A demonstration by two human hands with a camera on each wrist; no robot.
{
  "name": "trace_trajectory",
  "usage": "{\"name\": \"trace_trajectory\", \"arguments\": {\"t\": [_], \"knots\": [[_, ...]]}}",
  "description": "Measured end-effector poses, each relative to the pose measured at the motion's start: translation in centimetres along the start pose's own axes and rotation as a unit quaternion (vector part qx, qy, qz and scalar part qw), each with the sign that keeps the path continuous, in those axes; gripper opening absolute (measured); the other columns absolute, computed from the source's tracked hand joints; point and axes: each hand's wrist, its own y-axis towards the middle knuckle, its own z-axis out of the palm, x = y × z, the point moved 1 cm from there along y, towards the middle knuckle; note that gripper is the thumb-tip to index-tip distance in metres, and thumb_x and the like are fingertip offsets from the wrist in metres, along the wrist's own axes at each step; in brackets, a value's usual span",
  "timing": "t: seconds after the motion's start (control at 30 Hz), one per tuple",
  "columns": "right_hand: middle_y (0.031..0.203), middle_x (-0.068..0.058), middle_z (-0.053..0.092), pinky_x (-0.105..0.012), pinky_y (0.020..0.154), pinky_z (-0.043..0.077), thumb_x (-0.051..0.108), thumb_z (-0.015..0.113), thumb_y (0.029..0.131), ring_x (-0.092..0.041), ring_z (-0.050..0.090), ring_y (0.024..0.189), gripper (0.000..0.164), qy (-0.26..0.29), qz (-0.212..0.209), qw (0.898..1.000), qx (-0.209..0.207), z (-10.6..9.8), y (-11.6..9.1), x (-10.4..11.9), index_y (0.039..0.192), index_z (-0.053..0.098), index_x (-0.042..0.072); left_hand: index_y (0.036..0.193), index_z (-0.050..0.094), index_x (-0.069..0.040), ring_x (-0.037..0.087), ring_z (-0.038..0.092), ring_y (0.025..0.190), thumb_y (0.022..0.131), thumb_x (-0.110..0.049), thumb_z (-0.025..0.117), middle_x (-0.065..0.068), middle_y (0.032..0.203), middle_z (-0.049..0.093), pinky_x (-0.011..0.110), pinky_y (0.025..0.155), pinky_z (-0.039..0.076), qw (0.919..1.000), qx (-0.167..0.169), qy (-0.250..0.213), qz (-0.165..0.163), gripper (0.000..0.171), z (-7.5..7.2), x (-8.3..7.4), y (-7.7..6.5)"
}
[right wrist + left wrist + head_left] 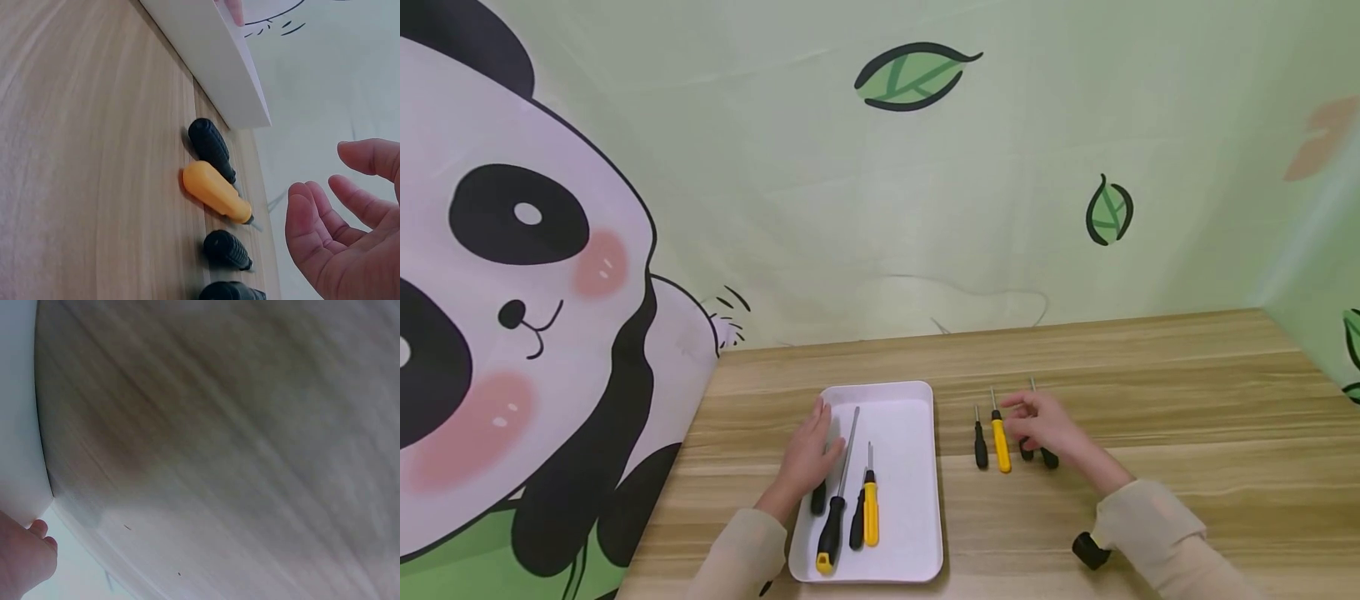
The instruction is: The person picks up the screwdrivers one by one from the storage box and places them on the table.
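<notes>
A white tray (906, 483) holds a long black screwdriver (831, 533) with a yellow end, a yellow screwdriver (871, 512) and two black ones. My left hand (806, 452) rests over the tray's left rim, fingers extended and thumb inside, partly covering one black screwdriver (818, 500). Right of the tray, a row of screwdrivers lies on the table: a small black screwdriver (981, 446), a yellow-handled screwdriver (1001, 442) and two black ones partly behind my right hand (1039, 421). That hand hovers above the row, fingers loosely bent with nothing between them, as the right wrist view shows.
The wood-grain table (1225, 417) meets a pale green wall sheet (790, 208) printed with a panda and leaves. A black object (1090, 551) sits by my right sleeve. In the left wrist view, mostly bare tabletop (219, 456) shows beside the tray's outer wall.
</notes>
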Motion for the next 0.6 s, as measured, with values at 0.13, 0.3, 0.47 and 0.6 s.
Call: {"name": "trace_trajectory", "arguments": {"t": [0.13, 0.3, 0.47, 0.6], "knots": [[0.096, -0.017, 0.057, -0.038, 0.063, 0.051, 0.012, 0.055, 0.084, -0.022, 0.056, 0.075, 0.042, 0.010, -0.002, 1.000, 0.008, 0.5, -0.2, 0.3, 0.120, 0.044, -0.008, 0.139, 0.023, -0.002, 0.030, 0.021, 0.134, 0.088, -0.031, 0.050, 0.012, 0.149, 0.013, 0.047, 0.107, 0.022, 1.0000, 0.000, -0.002, -0.001, 0.064, -0.1, -0.1, -0.1], [0.093, -0.015, 0.056, -0.034, 0.061, 0.049, 0.010, 0.054, 0.084, -0.017, 0.054, 0.071, 0.042, 0.031, -0.005, 0.999, 0.025, 1.1, -0.3, 0.7, 0.119, 0.043, -0.010, 0.139, 0.022, -0.003, 0.030, 0.021, 0.134, 0.088, -0.031, 0.050, 0.011, 0.149, 0.012, 0.047, 0.107, 0.022, 1.0000, 0.001, -0.004, -0.002, 0.065, -0.1, 0.0, -0.1], [0.090, -0.013, 0.053, -0.032, 0.060, 0.049, 0.007, 0.053, 0.083, -0.016, 0.054, 0.070, 0.042, 0.037, -0.013, 0.999, 0.036, 1.7, -0.4, 1.0, 0.119, 0.043, -0.011, 0.140, 0.022, -0.004, 0.030, 0.021, 0.134, 0.088, -0.031, 0.050, 0.011, 0.149, 0.012, 0.047, 0.106, 0.023, 1.0000, 0.001, 0.000, -0.006, 0.065, -0.1, 0.0, -0.1], [0.094, -0.015, 0.053, -0.036, 0.062, 0.052, 0.008, 0.055, 0.082, -0.020, 0.057, 0.074, 0.042, 0.035, -0.020, 0.998, 0.046, 2.3, -0.5, 1.3, 0.119, 0.045, -0.009, 0.140, 0.021, -0.005, 0.030, 0.022, 0.134, 0.088, -0.032, 0.050, 0.010, 0.149, 0.011, 0.047, 0.106, 0.023, 1.0000, 0.003, 0.004, -0.008, 0.065, -0.1, 0.1, 0.0]]}}
